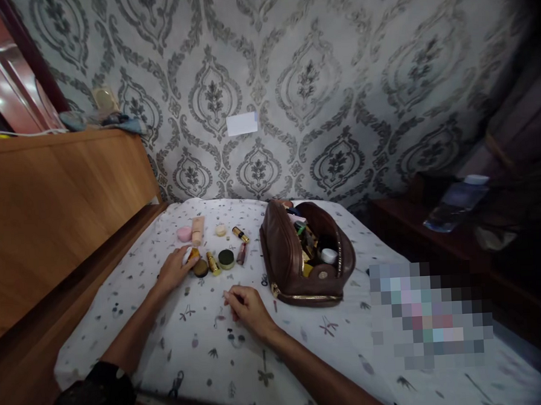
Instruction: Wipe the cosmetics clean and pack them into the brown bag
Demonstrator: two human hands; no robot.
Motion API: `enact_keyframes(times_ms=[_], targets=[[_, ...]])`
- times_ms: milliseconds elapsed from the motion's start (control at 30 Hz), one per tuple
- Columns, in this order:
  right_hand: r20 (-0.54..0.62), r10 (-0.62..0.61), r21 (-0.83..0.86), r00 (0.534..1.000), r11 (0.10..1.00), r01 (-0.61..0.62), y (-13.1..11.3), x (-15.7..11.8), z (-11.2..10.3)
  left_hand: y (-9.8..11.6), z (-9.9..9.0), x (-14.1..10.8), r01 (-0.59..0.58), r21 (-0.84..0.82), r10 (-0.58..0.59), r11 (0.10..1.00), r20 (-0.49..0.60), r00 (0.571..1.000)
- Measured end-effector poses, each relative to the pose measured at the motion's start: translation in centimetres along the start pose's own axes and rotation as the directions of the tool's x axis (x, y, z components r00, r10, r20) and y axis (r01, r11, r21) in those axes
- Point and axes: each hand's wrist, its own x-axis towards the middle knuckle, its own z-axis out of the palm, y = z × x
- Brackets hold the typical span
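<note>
My left hand (pixel 174 269) is closed around a small white-and-amber jar (pixel 193 255) at the left of the cosmetics on the bed sheet. My fingers hide part of that jar. Right beside it lie a jar with a brownish-gold lid (pixel 201 268), a gold tube (pixel 212 263) and a dark-lidded jar (pixel 226 259). Nearer to me, my right hand (pixel 251 312) rests over the sheet with its fingers curled, and nothing shows in them. To its right stands a brown cosmetic bag (pixel 279 250), unzipped and filled with several items, including a white-lidded jar (pixel 329 255).
Farther back on the sheet are a pink round container (pixel 184 233), a beige tube (pixel 198 230), a small cream jar (pixel 220 230), a black-and-gold lipstick (pixel 240 234) and a pinkish tube (pixel 241 253). A wooden board (pixel 66 195) borders the left; a water bottle (pixel 456 203) stands right.
</note>
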Motion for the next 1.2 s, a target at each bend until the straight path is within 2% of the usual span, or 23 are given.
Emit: enact_keyframes(times_ms=[200, 467, 567, 667, 767, 867, 933, 1033, 1133, 1200], targets=[[0.001, -0.005, -0.017, 1.0, 1.0, 0.005, 0.2, -0.2, 0.1, 0.8, 0.3, -0.9, 0.123, 0.205, -0.12, 0.971, -0.024, 0.992], [0.02, 0.018, 0.034, 1.0, 0.999, -0.019, -0.4, -0.4, 0.0, 2.6, -1.0, -1.4, 0.166, 0.346, -0.15, 0.923, -0.074, 0.986], [0.012, 0.009, 0.017, 1.0, 1.0, -0.009, -0.6, -0.4, -0.1, 3.9, -1.5, -1.2, 0.143, 0.401, -0.098, 0.905, -0.129, 0.987], [0.006, 0.013, -0.01, 1.0, 1.0, -0.013, -0.6, -0.5, 0.0, 5.6, -1.2, -0.4, 0.022, 0.435, 0.045, 0.9, -0.142, 0.989], [-0.009, -0.009, -0.106, 1.0, 0.994, 0.008, -0.8, -0.6, 0.0, 7.7, -0.2, 0.9, -0.144, 0.392, 0.195, 0.908, -0.091, 0.977], [0.006, -0.085, -0.307, 0.996, 0.948, 0.082, -1.2, -0.9, 0.1, 10.2, 1.3, 2.7, -0.279, 0.359, 0.287, 0.891, 0.031, 0.957], [0.08, -0.141, -0.44, 0.987, 0.883, 0.161, -1.5, -1.2, 0.0, 11.9, 2.4, 3.8, -0.312, 0.371, 0.283, 0.874, 0.133, 0.95], [0.243, -0.207, -0.57, 0.948, 0.76, 0.312, -1.9, -1.7, -0.2, 13.9, 4.2, 5.0, -0.319, 0.403, 0.239, 0.858, 0.237, 0.942], [0.353, -0.239, -0.633, 0.904, 0.651, 0.419, -2.2, -2.1, -0.5, 14.9, 5.7, 5.7, -0.311, 0.421, 0.2, 0.852, 0.287, 0.937], [0.382, -0.251, -0.655, 0.89, 0.606, 0.452, -2.1, -2.3, -0.5, 15.1, 6.5, 6.0, -0.308, 0.438, 0.173, 0.845, 0.322, 0.931]])
